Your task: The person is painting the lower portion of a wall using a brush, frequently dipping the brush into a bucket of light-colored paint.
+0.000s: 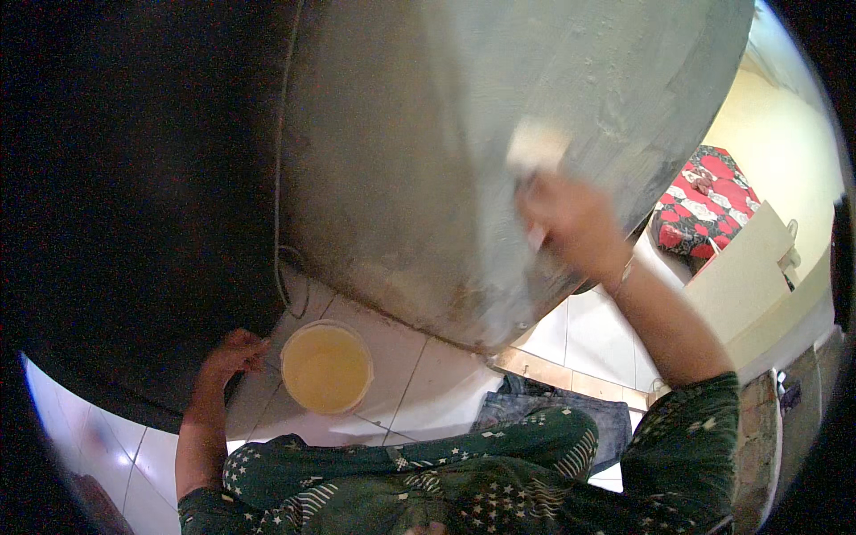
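My right hand [575,218] is closed round a paintbrush [539,147] with a wide, pale head, blurred by motion. The brush is against a large grey door-like panel [383,187], whose right part looks lighter and streaked, while its lower left is darker and stained. At lower left, my left hand [234,354] has its fingers curled beside a dark surface; what they hold, if anything, cannot be made out. Just right of that hand, a round white tub [287,379] of yellowish liquid [326,364] stands on the tiled floor.
A thin wire or cord [280,169] runs down the panel's left side and ends in a loop near the floor. Dark blue cloth [606,432] lies by my legs. Beyond the panel at right are a red and black floral cloth [709,201] and a pale board [744,267].
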{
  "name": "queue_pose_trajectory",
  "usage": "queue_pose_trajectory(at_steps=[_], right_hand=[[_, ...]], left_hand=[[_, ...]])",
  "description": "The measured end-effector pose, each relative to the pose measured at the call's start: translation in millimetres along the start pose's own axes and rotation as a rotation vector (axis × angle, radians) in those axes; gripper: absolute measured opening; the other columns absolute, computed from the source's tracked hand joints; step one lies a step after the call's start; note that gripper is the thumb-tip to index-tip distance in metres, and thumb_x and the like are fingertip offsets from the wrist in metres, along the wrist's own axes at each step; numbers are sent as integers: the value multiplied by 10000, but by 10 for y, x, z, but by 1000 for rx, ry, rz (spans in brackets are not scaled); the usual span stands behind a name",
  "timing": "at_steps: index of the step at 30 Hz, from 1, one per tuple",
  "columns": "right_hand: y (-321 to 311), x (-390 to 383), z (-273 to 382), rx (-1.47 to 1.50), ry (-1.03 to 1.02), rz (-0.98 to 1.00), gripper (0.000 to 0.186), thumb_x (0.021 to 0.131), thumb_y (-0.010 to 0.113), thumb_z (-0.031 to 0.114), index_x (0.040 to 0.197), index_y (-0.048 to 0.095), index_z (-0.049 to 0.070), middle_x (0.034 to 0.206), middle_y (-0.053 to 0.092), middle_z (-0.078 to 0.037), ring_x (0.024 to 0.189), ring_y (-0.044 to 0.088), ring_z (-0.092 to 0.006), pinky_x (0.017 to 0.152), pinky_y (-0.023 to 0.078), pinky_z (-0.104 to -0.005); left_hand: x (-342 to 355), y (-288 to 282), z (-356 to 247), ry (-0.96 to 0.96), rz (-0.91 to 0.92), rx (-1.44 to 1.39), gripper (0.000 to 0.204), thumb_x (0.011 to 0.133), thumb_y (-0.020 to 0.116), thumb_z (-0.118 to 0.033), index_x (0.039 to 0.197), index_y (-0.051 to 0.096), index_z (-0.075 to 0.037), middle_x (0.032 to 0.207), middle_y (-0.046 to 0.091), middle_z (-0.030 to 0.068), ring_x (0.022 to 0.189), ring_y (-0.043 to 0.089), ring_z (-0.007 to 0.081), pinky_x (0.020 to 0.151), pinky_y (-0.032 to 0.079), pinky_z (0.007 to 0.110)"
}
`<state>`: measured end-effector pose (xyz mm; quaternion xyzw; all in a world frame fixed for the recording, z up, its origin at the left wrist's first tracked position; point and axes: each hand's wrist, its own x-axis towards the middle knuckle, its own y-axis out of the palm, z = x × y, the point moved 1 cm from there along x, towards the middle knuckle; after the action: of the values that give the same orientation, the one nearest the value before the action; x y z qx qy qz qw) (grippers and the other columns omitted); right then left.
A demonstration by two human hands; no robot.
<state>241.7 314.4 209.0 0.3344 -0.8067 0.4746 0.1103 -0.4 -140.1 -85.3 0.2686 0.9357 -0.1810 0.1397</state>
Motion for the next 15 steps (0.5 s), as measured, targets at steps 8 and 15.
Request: queue_pose_trajectory(at_steps=[8, 15], right_hand=[[-392, 501, -746, 555, 450, 52, 121, 780, 621, 48, 881, 660, -5, 847, 680, -46, 784, 613, -122, 747, 498, -272], [-2078, 1209, -1858, 235, 383, -831, 91, 778, 591, -42, 843, 654, -31, 849, 665, -86, 777, 616, -152, 711, 512, -279]], left_hand=[[-236, 146, -358, 22, -115, -23, 423, 804, 727, -354, 983, 582, 0, 814, 616, 101, 742, 613, 202, 665, 541, 341], [-17, 61, -242, 16, -28, 35, 454, 812, 721, -347, 1040, 555, 9, 885, 611, 123, 758, 616, 223, 667, 549, 351]])
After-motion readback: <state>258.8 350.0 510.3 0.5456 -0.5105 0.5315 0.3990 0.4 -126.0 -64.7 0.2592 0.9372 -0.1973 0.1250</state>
